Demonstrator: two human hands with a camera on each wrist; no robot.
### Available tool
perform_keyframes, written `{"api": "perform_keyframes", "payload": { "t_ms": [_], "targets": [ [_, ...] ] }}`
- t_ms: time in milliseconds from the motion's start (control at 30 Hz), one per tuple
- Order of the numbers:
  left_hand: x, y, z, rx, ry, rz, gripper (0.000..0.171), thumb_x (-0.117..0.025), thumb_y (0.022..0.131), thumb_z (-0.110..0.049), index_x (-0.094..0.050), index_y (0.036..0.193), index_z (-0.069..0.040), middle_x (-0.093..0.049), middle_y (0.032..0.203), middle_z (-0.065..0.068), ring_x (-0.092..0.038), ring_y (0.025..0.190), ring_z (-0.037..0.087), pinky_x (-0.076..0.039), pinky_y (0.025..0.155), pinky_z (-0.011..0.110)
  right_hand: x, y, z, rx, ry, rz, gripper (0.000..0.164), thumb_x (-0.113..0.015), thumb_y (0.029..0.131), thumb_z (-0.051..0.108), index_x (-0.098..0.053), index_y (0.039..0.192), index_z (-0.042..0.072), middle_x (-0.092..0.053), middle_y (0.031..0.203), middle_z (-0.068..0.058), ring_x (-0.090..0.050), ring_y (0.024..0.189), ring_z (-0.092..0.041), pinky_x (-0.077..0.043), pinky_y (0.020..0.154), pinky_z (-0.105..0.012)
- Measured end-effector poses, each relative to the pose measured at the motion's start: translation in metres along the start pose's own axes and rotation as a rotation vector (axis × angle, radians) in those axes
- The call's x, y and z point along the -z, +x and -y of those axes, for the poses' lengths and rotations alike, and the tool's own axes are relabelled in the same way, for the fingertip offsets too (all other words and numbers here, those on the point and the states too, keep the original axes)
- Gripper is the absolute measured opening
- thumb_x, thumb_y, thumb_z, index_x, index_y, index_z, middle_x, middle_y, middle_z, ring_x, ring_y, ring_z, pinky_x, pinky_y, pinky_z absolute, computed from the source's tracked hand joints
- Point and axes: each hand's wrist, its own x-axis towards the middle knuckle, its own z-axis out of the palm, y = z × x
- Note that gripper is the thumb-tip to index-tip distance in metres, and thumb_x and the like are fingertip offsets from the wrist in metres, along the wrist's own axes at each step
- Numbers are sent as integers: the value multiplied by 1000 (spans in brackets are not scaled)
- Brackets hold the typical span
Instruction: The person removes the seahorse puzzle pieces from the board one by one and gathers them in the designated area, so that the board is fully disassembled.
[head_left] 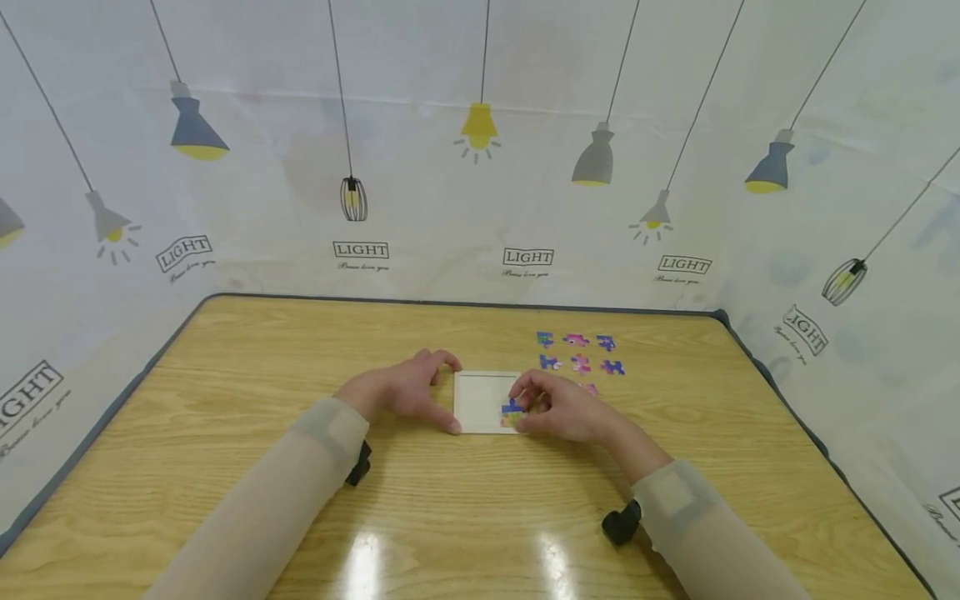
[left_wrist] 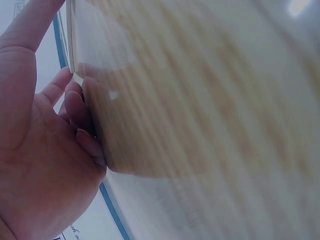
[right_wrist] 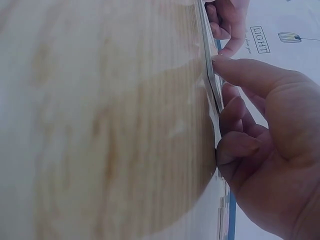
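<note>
A white puzzle tray (head_left: pixel 480 400) with a raised rim lies flat on the table in the head view. My left hand (head_left: pixel 412 385) holds its left side, thumb at the near corner and index finger at the far corner. In the tray's near right corner is a blue and yellow jigsaw piece (head_left: pixel 512 414), its blue knob pointing away from me. My right hand (head_left: pixel 566 407) pinches this piece between thumb and bent fingers. The right wrist view shows the right thumb (right_wrist: pixel 240 70) at the tray's edge; the left wrist view shows the left palm (left_wrist: pixel 50 155) beside the tray.
Behind my right hand, several loose jigsaw pieces (head_left: pixel 581 363) in pink and blue lie in rows; one pink piece (head_left: pixel 590 388) is partly covered by the hand. The wooden table (head_left: pixel 300 517) ends at a dark edge against a wall cloth (head_left: pixel 435 200) printed with lamps.
</note>
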Motion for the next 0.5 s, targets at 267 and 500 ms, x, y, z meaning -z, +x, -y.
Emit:
{"api": "perform_keyframes", "payload": {
  "t_ms": [267, 500],
  "targets": [
    [0, -2, -2, 1, 3, 3, 97, -96, 80, -56, -43, 156, -27, -50, 136, 12, -52, 124, 30, -43, 113, 53, -1, -1, 0, 11, -11, 0, 33, -85, 97, 18, -68, 125, 18, -64, 115, -6, -57, 99, -22, -48, 88, -33],
    [2, -2, -2, 8, -6, 4, 96, -96, 81, -56, -43, 156, -27, -49, 136, 12, -51, 125, 31, -42, 114, 53, -1, 0, 1, 27, -29, 2, 36, -86, 95, 18, -70, 127, 16, -65, 115, -6, -56, 98, -21, -48, 86, -32]
  ]
}}
